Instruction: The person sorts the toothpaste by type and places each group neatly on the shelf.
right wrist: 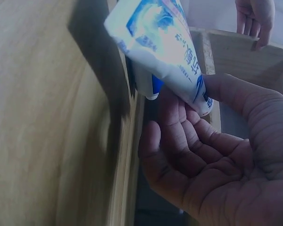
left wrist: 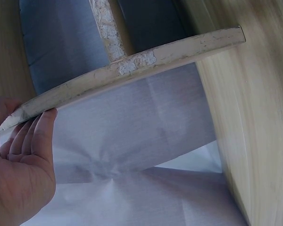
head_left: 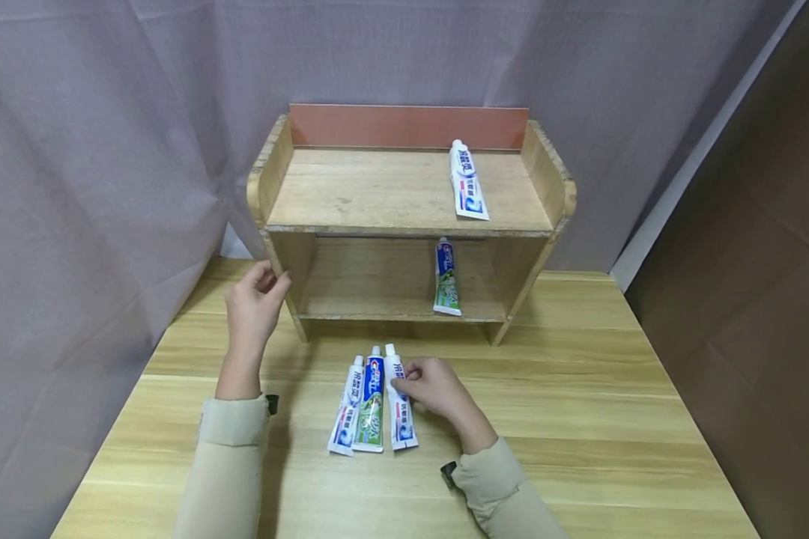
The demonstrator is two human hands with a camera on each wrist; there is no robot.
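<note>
My left hand (head_left: 255, 307) grips the front edge of the left side panel of a two-tier wooden shelf (head_left: 364, 195). In the left wrist view, the thumb lies on one side of the panel (left wrist: 85, 87) and the fingers on the other. With thumb and fingers, my right hand (head_left: 440, 388) pinches a white toothpaste tube (head_left: 403, 425) near its cap end. Just left of that tube lie a blue-green toothpaste tube (head_left: 369, 419) and another white toothpaste tube (head_left: 346, 415), side by side. The right wrist view shows the held tube's printed side close up.
One white toothpaste tube (head_left: 468, 187) lies on the upper tier, right of the middle. A blue-green tube (head_left: 447, 281) lies below it on the lower tier. Grey cloth (head_left: 391, 52) hangs behind the shelf, and the wooden table (head_left: 613, 419) extends to the right.
</note>
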